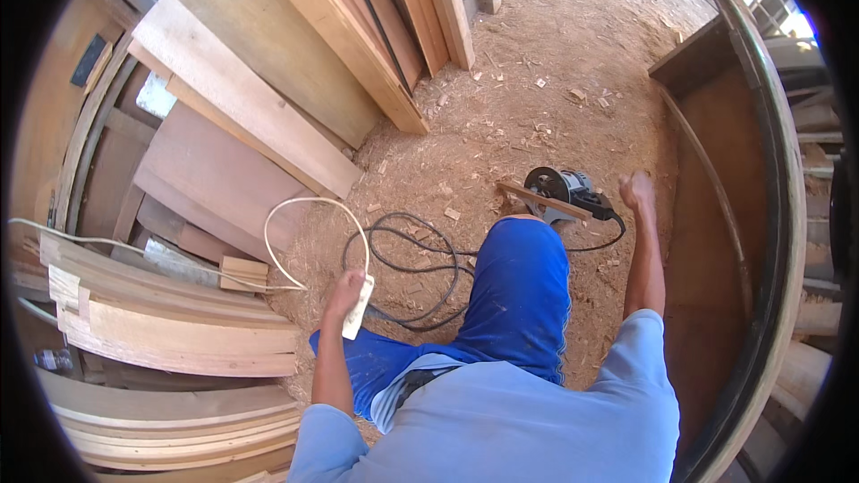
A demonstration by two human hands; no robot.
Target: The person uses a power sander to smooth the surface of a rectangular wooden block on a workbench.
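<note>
My left hand (344, 293) is closed round a white power strip (359, 309), held above my bent left leg. A white cord (277, 215) loops from the strip and runs off to the left over the boards. My right hand (637, 191) is curled into a fist just right of a circular saw (573, 188); whether anything is inside it is hidden. The saw rests on the ground beyond my knee, with a narrow wooden strip (548, 200) lying across its near side. Its black cable (420, 219) lies in loose coils between the saw and my left hand.
Long planks (250, 98) lean at the upper left. Stacks of curved wooden pieces (179, 331) lie on my left. A large wooden frame with a curved edge (761, 125) stands close on my right. Shavings and chips cover the dirt ground (546, 63).
</note>
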